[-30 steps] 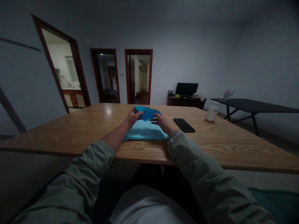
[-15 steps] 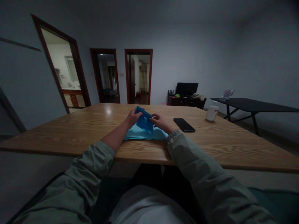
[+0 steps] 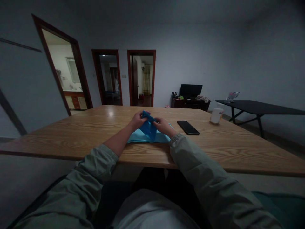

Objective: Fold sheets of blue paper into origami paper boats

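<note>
A thin, darker blue piece of material hangs between my two hands above the wooden table. My left hand pinches its upper left part. At its upper right edge, the fingers of my right hand are closed on it. Beneath lies a light blue folded cloth near the table's front edge, partly hidden by the blue piece and my hands. Whether the blue piece touches the cloth, I cannot tell.
A black phone lies flat to the right of my right hand. Further right stands a white bottle. Beyond the table are a dark cabinet with a screen and a black table.
My left hand has shifted slightly right. My right hand has closed on the blue piece's edge, and the blue piece has changed shape, its top now more gathered.
</note>
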Tool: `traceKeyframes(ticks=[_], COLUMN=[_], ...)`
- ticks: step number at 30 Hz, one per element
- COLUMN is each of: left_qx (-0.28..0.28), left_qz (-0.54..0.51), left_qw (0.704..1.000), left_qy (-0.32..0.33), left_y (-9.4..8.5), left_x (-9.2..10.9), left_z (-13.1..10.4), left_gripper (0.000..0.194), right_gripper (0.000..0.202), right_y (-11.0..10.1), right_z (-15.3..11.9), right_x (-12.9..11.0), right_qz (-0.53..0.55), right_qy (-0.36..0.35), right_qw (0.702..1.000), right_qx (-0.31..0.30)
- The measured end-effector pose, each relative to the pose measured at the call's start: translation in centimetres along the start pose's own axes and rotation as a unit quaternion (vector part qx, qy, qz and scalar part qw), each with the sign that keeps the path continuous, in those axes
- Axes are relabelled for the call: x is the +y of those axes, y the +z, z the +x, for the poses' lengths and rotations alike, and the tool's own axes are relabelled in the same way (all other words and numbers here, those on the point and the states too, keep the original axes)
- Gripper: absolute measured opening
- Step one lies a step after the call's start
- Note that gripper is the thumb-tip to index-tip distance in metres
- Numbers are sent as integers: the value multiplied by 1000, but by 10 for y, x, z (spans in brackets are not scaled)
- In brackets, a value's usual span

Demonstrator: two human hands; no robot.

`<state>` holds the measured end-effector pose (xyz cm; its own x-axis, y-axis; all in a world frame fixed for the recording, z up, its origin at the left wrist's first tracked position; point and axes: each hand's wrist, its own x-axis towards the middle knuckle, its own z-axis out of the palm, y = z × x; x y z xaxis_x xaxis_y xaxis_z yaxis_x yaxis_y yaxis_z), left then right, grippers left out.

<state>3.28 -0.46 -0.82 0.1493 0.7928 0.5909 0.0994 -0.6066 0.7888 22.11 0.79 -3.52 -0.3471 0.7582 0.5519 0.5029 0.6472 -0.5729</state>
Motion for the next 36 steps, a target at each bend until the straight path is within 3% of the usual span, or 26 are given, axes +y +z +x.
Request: traceKeyframes(ticks=[5,11,16,19,23,29,33,36], left_qx=[-13,-47,-52,-53,-45,-46,-59,-45], left_qz=[-31,-252,-305,-290,-261,-264,-267,-261], left_qw=[999,962,937,937,949,948,945,947], left_qy=[-11,-91,-159,-186,-173,-173,-177,-179], left_y=[-1,-1,1,2,3,5,7,8], left_x=[6,8,3,-4,-10,-6,2,5], left_z=[-2,-6,-4,-1,2,-1,-5,-6], left_gripper=[32,66,48,37,19,17,17,15], right_gripper=[20,22,26,23,30,32,23,16], right_y=[-1,-4,-6,-6,-6,-9,-11,-10], right_z=[0,4,3,1,-1,-5,-6,-6], right_x=[-1,-2,-7,-8,-11,-19,-23,-24], right_qz=[-46,27,88,45,-8,-61,-103,-90], right_qy=[-16,21,28,-1,-15,6,35,17], right_qw=[999,997,993,995,997,992,984,985], right_qx=[19,67,79,87,76,112,142,145])
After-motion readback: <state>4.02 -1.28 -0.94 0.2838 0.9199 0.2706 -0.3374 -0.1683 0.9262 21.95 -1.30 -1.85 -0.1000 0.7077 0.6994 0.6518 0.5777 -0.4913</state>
